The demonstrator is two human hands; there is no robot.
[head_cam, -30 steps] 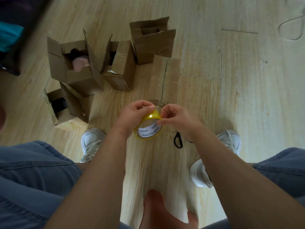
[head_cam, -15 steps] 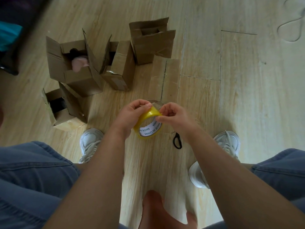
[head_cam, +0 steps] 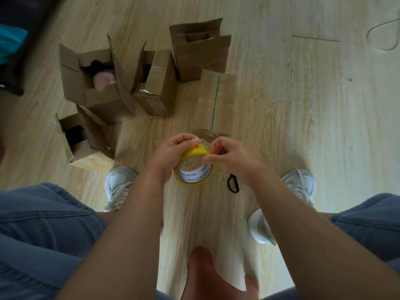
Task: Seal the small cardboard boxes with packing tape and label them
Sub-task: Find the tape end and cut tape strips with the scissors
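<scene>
While the left hand (head_cam: 171, 154) grips the tape roll (head_cam: 195, 177) and the right hand (head_cam: 232, 155) pinches its loose end with curled fingers (head_cam: 209, 158), an uneven pull could split or restick the film.

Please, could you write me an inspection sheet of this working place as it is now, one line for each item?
Surface: pale wooden floor; the boxes stand on it.
Job's things: yellow tape roll, held above the floor; closed box, flaps shut; four open boxes, one holding a pink item; labels, nothing seen.
Clutter: black loop on the floor, perhaps a scissors handle.
Grippers: left hand grips the roll; right hand pinches the tape end.
Cables: thin cord looped on the floor, far right.
Surroundings: white shoes; dark and teal item, far left.
</scene>
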